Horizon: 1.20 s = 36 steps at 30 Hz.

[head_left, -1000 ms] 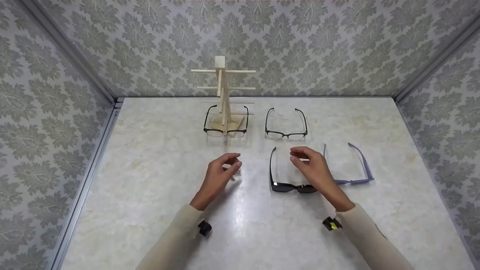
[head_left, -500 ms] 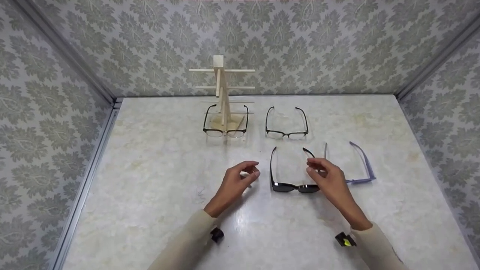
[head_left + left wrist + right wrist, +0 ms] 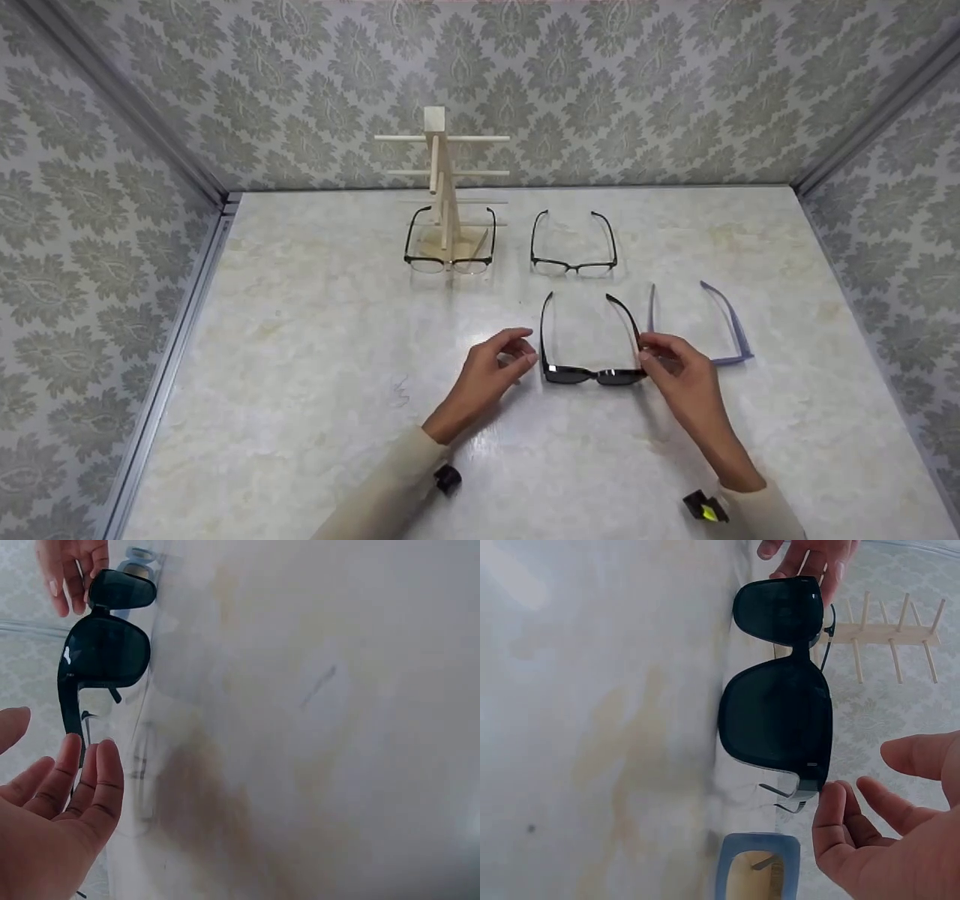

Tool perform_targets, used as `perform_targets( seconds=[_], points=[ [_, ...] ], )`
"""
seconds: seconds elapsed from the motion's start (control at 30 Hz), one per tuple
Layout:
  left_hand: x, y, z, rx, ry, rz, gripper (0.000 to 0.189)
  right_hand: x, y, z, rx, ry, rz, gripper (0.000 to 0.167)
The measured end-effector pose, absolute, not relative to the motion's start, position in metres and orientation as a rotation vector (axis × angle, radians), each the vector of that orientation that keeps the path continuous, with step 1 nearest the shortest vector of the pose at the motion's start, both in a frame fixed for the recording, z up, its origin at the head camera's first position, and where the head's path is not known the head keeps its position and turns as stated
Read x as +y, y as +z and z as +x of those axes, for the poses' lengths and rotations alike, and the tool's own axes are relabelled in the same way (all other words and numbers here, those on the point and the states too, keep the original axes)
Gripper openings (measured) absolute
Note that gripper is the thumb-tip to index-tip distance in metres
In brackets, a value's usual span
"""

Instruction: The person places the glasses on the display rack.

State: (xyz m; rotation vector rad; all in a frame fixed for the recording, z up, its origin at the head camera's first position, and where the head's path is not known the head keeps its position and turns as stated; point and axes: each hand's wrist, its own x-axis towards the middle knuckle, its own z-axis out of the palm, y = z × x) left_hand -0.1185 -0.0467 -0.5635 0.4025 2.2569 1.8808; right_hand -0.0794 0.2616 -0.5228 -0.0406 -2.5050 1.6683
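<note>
Black sunglasses (image 3: pixel 566 375) with dark lenses lie on the table, temples unfolded and pointing away from me. My left hand (image 3: pixel 484 379) is beside their left hinge, fingers loosely bent and thumb apart. In the left wrist view a small gap seems to lie between these fingers (image 3: pixel 109 772) and the frame. At the other end, my right hand (image 3: pixel 690 382) is beside the right hinge. Its fingertips (image 3: pixel 831 799) touch or nearly touch that corner in the right wrist view, while the thumb stays away. The right hand covers part of the purple glasses (image 3: pixel 739 334).
Clear-lens glasses with black frames (image 3: pixel 574 267) lie unfolded behind the sunglasses. A wooden peg stand (image 3: pixel 450 172) rises at the back, with half-rim glasses (image 3: pixel 427 261) around its base. Patterned walls (image 3: pixel 465 82) enclose the marbled table (image 3: pixel 300 360) on the left, back and right.
Both hands have moved right and a little nearer to me; the left reaches the sunglasses' left side, the right their right hinge. The sunglasses' right temple is uncovered. No glasses have visibly moved.
</note>
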Motion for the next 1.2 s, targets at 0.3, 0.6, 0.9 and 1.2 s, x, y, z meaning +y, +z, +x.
perform_targets(
  seconds=[0.3,0.6,0.9,1.2],
  points=[
    [-0.040,-0.566,-0.116,2.235,1.880,0.402,0.042,0.265,-0.535,-0.073,-2.494,1.658,-0.137,0.031],
    [-0.037,-0.567,-0.113,2.209,1.872,0.349,0.044,0.263,-0.540,-0.067,-2.453,1.626,-0.185,0.028],
    [-0.036,-0.569,-0.112,2.217,1.873,0.335,0.045,0.262,-0.545,-0.066,-2.477,1.712,-0.268,0.034],
    [-0.031,-0.570,-0.110,2.199,1.914,0.282,0.043,0.259,-0.548,-0.070,-2.505,1.791,-0.314,0.038]
  ],
)
